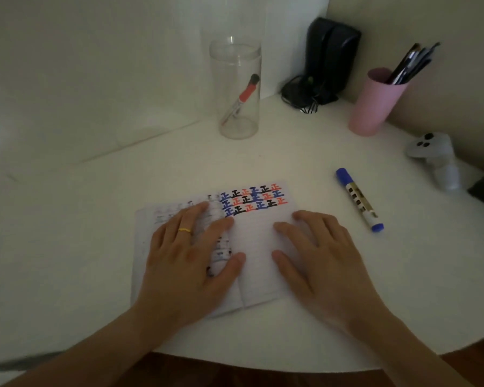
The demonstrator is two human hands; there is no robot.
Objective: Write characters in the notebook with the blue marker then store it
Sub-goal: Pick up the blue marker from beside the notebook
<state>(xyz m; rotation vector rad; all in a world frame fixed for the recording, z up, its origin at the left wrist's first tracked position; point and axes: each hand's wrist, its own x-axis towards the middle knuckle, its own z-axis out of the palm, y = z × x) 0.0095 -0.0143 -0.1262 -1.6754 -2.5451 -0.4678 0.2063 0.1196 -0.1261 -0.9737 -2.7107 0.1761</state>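
An open lined notebook (259, 230) lies on the white table, its right page bearing rows of blue, black and red characters along the top. My left hand (190, 252), with a gold ring, presses flat on the left page and the spine. Flat on the right page rests my right hand (316, 252), fingers spread. Neither hand holds anything. The blue marker (359, 199), capped, lies on the table to the right of the notebook, apart from my right hand. A clear glass jar (236, 88) stands behind the notebook with a red marker (241, 99) leaning inside it.
A pink cup (375, 104) with several dark pens stands at the back right. A black device with cables (327, 57) sits in the corner. A white game controller (436, 155) lies at the right edge. The table's curved front edge (291, 361) is near my arms.
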